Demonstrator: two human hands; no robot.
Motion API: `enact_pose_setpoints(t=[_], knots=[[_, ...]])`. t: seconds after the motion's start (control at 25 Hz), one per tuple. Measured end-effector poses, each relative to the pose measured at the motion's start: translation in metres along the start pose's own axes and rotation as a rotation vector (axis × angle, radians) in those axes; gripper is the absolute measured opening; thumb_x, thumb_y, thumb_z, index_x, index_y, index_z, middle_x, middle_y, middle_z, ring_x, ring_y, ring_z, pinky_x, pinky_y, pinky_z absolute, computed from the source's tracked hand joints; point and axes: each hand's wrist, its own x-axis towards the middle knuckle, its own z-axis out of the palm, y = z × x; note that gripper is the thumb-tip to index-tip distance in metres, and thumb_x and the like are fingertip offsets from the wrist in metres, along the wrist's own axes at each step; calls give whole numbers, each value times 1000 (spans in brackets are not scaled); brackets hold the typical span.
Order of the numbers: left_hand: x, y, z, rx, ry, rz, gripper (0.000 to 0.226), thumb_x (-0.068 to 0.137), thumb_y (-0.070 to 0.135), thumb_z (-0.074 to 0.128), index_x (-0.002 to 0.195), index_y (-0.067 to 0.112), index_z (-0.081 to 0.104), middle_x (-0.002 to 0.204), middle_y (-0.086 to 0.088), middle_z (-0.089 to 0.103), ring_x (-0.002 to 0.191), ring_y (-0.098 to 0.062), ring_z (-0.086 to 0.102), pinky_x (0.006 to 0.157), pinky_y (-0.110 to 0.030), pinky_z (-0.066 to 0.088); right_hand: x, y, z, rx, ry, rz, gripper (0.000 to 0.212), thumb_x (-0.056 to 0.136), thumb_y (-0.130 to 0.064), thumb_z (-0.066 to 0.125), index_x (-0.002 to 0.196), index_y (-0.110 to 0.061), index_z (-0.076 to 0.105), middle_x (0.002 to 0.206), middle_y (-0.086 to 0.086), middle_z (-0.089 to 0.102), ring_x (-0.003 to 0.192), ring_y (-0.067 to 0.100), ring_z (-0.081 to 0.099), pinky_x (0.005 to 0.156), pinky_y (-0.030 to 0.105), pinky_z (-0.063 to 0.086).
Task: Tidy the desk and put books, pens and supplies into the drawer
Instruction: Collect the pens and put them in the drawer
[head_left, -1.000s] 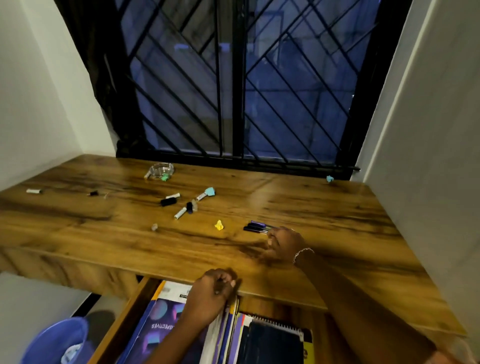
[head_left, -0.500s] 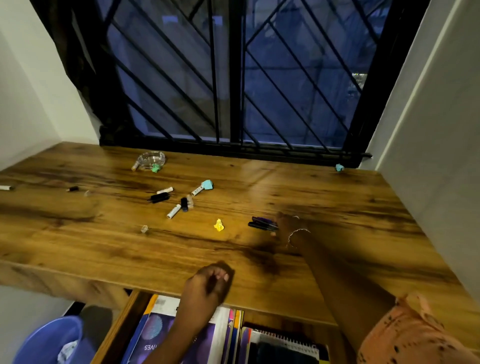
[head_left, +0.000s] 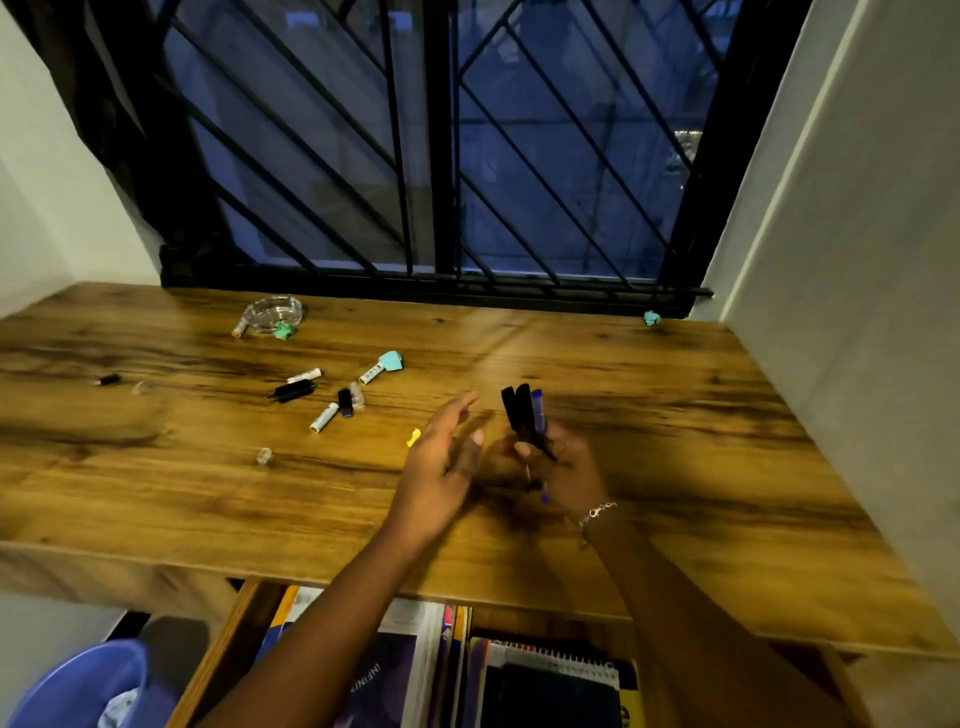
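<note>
My right hand (head_left: 563, 470) grips a bundle of pens (head_left: 524, 415), two black and one blue, held upright above the wooden desk (head_left: 701, 441). My left hand (head_left: 444, 457) hovers just left of the pens with its fingers spread and nothing in it. Below the desk's front edge the drawer (head_left: 228, 654) stands open, with books and notebooks (head_left: 405, 670) stacked inside. Small markers, caps and erasers (head_left: 332, 400) lie scattered over the left half of the desk. A yellow scrap (head_left: 413, 437) peeks out beside my left hand.
A glass ashtray (head_left: 272, 312) sits near the window grille at the back left. A teal scrap (head_left: 651, 317) lies at the back right corner. White walls close in both sides. A blue bin (head_left: 78, 686) stands on the floor at the lower left.
My right hand picked the pens up off the desk and lifted them upright. My left hand rose from the drawer's books to beside the pens.
</note>
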Motion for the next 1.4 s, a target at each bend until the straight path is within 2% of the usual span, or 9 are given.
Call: enact_pose_setpoints(t=[0.24, 0.4, 0.48, 0.6, 0.72, 0.96, 1.2, 1.28, 1.4], knots=[[12, 11, 24, 68, -142, 113, 48, 95, 14, 44, 141, 18, 33, 145, 0, 39, 133, -11, 36, 109, -27, 34, -31, 15, 6, 106, -52, 3, 41, 84, 19, 45, 123, 5, 45, 69, -24, 70, 70, -11, 64, 68, 7, 47], [6, 28, 33, -24, -164, 183, 39, 92, 8, 45, 129, 19, 49, 124, 7, 54, 118, -5, 49, 93, -7, 39, -52, 8, -8, 118, -57, 13, 29, 87, 14, 45, 114, 5, 50, 71, -15, 72, 71, -4, 67, 68, 12, 51], [4, 38, 39, -56, -212, 171, 41, 91, 0, 50, 126, 21, 51, 116, 9, 56, 110, -1, 52, 89, -8, 41, -73, 4, -19, 111, -69, 33, 26, 87, 14, 45, 108, 0, 53, 68, -12, 72, 69, -1, 68, 66, 14, 53], [-12, 51, 58, -106, -365, 90, 38, 89, 0, 54, 125, 13, 56, 108, 3, 62, 92, 5, 57, 83, -13, 47, -116, 7, -42, 178, -71, 150, 23, 88, 13, 45, 93, -6, 57, 64, -6, 72, 66, 4, 69, 62, 19, 56], [-42, 64, 88, -167, -466, -64, 37, 87, 0, 57, 122, 11, 59, 103, -6, 64, 87, -3, 61, 70, -16, 53, -167, 17, -68, 190, -108, 257, 21, 89, 8, 45, 93, -8, 59, 69, 1, 72, 72, 11, 70, 71, 28, 58], [-101, 68, 155, -154, -568, -320, 27, 84, 2, 61, 111, 5, 64, 97, -7, 64, 75, -6, 60, 51, -14, 49, -244, 45, -109, 150, -154, 434, 21, 88, 12, 46, 90, -5, 57, 65, 1, 72, 65, 8, 70, 62, 23, 57], [-142, 47, 204, -145, -687, -466, 29, 82, -4, 62, 111, 0, 62, 85, -2, 62, 74, -8, 58, 62, -24, 51, -284, 72, -131, -127, -232, 598, 10, 84, 3, 60, 92, 0, 65, 84, 9, 67, 70, 5, 64, 80, 25, 51], [-156, 43, 216, -94, -747, -506, 28, 83, -4, 61, 111, 1, 63, 88, -4, 63, 75, -10, 59, 57, -23, 50, -292, 79, -136, -344, -271, 656, 11, 86, -3, 60, 95, 1, 64, 76, 1, 59, 65, 3, 54, 65, 11, 46], [-170, 34, 229, -10, -796, -496, 27, 83, -2, 61, 111, 2, 63, 111, -18, 64, 88, -17, 60, 55, -23, 50, -299, 90, -140, -506, -222, 719, 28, 89, -1, 52, 115, 5, 57, 78, -1, 54, 64, 7, 47, 61, 15, 42]])
